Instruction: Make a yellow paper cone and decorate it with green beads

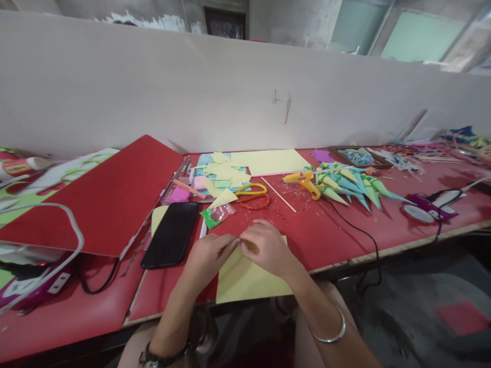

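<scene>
My left hand (209, 253) and my right hand (266, 245) meet over the top edge of a pale yellow paper sheet (245, 281) lying at the front edge of the red table (330, 240). Fingertips of both hands pinch the sheet's top edge between them, where a small fold seems to form. A black phone (171, 234) lies flat just left of my left hand. Beyond my hands sit a small green-and-clear plastic bag (217, 214) and yellow-and-orange-handled scissors (253, 196).
A yellow glue gun (305, 182) with a black cord lies right of centre beside several green and yellow paper cones (353, 186). Cut yellow paper pieces (224, 174) and a large yellow sheet (270, 161) lie farther back. A red board (111, 194) leans at left. A white wall panel (230, 87) backs the table.
</scene>
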The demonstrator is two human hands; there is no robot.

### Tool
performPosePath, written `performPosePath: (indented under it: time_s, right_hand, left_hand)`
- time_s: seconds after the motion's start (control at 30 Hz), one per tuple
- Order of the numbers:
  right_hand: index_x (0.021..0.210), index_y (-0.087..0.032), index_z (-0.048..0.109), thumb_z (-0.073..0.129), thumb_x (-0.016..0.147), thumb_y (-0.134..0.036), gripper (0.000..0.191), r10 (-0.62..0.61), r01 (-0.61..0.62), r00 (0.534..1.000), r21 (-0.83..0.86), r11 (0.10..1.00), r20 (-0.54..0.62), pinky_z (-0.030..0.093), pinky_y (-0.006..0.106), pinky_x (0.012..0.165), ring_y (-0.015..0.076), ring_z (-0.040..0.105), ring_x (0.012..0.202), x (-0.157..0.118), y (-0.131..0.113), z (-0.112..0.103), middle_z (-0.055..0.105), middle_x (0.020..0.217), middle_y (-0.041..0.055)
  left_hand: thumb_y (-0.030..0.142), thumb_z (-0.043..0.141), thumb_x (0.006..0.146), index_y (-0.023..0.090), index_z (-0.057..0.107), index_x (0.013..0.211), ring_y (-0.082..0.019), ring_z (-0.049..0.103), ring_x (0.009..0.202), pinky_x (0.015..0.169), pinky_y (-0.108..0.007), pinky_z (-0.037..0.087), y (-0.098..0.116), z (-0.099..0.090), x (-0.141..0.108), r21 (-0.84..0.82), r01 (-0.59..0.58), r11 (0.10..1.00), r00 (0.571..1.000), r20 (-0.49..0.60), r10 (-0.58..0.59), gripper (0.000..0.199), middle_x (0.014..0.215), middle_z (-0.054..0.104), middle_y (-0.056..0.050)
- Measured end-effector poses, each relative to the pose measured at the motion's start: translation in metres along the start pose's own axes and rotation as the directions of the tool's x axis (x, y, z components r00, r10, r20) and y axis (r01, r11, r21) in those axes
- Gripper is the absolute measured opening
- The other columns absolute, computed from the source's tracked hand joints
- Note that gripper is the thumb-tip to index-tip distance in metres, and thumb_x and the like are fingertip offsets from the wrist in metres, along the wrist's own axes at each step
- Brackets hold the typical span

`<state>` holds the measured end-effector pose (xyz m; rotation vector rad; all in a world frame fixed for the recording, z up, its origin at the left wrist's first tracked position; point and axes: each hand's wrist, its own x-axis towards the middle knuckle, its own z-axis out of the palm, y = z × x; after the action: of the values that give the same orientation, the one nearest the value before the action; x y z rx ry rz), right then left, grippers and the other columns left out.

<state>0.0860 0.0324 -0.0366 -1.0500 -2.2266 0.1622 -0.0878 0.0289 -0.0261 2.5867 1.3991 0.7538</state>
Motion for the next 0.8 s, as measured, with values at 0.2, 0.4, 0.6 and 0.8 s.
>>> performPosePath:
  time_s: [0.2, 0.4, 0.6, 0.8]
  right_hand:
    - [0.063, -0.02, 0.054, 0.048, 0.073, -0.016, 0.012, 0.167, -0.165, 0.986, 0.142, 0.976, 0.0, 0.031, 0.021, 0.054, 0.0103, 0.047, 0.054, -0.001, -0.005, 0.003, 0.054, 0.057, -0.0035]
    - [0.064, -0.019, 0.057, 0.048, 0.072, -0.016, 0.012, 0.239, -0.236, 0.971, 0.246, 0.94, 0.019, 0.034, 0.019, 0.058, 0.0098, 0.052, 0.058, -0.002, 0.007, -0.01, 0.059, 0.061, -0.0025]
    - [0.063, -0.02, 0.058, 0.05, 0.069, -0.017, 0.011, 0.354, -0.345, 0.935, 0.202, 0.917, -0.009, 0.032, 0.018, 0.053, 0.0094, 0.05, 0.053, -0.006, 0.018, -0.018, 0.055, 0.055, -0.0038]
    - [0.066, -0.02, 0.06, 0.051, 0.066, -0.017, 0.009, 0.406, -0.386, 0.912, 0.216, 0.897, -0.055, 0.034, 0.019, 0.051, 0.0093, 0.049, 0.049, -0.009, 0.028, -0.019, 0.056, 0.054, -0.0045]
  left_hand:
    - [0.033, 0.034, 0.089, 0.018, 0.062, 0.064, -0.013, 0.056, 0.052, 0.052, -0.021, 0.037, 0.002, 0.004, 0.0, 0.083, -0.044, 0.996, 0.996, -0.071, 0.05, 0.04, 0.055, 0.064, -0.003]
    - [0.037, 0.038, 0.088, 0.018, 0.069, 0.074, -0.014, 0.061, 0.057, 0.056, -0.021, 0.042, -0.008, -0.006, -0.003, -0.003, -0.007, 1.0, 0.988, -0.155, 0.007, 0.039, 0.066, 0.07, -0.004]
    - [0.04, 0.04, 0.084, 0.016, 0.07, 0.073, -0.015, 0.062, 0.057, 0.055, -0.021, 0.043, -0.015, -0.018, -0.006, -0.054, 0.098, 0.994, 0.975, -0.196, -0.107, 0.04, 0.065, 0.071, -0.005]
    - [0.043, 0.042, 0.081, 0.016, 0.071, 0.072, -0.016, 0.061, 0.056, 0.051, -0.021, 0.042, -0.019, -0.021, -0.008, -0.092, 0.161, 0.983, 0.964, -0.197, -0.176, 0.041, 0.062, 0.069, -0.004]
